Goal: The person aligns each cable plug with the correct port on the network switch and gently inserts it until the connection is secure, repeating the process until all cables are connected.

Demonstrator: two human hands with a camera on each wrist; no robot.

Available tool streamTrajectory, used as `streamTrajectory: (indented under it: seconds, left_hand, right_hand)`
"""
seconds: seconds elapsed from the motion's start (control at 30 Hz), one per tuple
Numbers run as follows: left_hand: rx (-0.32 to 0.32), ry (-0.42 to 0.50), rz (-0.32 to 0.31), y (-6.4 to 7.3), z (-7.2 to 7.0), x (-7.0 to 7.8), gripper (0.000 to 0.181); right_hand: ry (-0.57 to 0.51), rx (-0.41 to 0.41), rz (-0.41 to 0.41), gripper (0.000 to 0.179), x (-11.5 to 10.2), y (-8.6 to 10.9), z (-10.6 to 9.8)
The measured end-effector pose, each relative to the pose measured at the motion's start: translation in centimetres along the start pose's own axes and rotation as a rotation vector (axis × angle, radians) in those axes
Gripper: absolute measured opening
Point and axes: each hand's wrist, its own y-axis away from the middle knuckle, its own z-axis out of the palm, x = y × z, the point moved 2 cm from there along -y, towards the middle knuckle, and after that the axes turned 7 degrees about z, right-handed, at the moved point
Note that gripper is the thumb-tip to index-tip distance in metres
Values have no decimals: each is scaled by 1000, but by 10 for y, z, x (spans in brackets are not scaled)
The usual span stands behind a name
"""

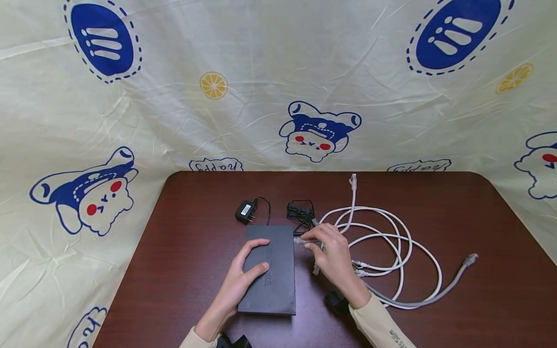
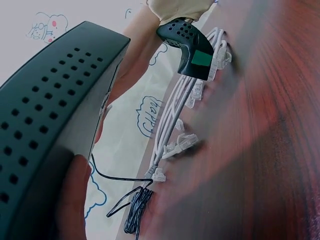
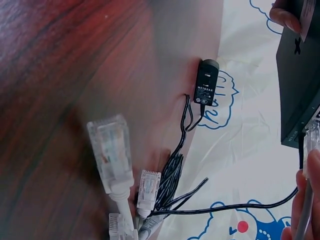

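Note:
A flat dark grey network switch (image 1: 280,285) is held by my left hand (image 1: 238,278), with the thumb and a finger over its top. In the left wrist view the switch's perforated side (image 2: 50,95) shows above the tabletop, and a finger (image 2: 75,195) supports its underside. My right hand (image 1: 334,251) pinches the clear plug (image 1: 299,240) of a grey network cable at the switch's right side. In the right wrist view that plug (image 3: 312,135) is right at the switch's port edge, beside a thin black cord running to the switch.
A black power adapter (image 1: 246,211) lies behind the switch, near a bundled black cord (image 1: 300,212). Coiled white network cables (image 1: 409,237) and a grey cable end (image 1: 470,260) spread over the table's right. A patterned sheet (image 1: 243,125) hangs beyond the brown table (image 1: 183,290).

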Motion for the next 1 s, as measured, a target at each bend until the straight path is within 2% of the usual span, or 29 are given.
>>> streamTrajectory:
  seconds: [0.33, 0.53, 0.83, 1.0]
  left_hand:
    - [17, -13, -5, -1, 1, -2, 43]
    - [48, 25, -9, -1, 1, -2, 43]
    - [104, 87, 17, -2, 1, -2, 42]
    - [116, 89, 28, -4, 3, -1, 41]
  right_hand:
    - [-2, 8, -16, 34, 0, -3, 3]
    - [-9, -29, -21, 33, 2, -6, 4]
    - [-15, -77, -28, 32, 4, -9, 2]
    - [-25, -81, -32, 33, 5, -9, -3]
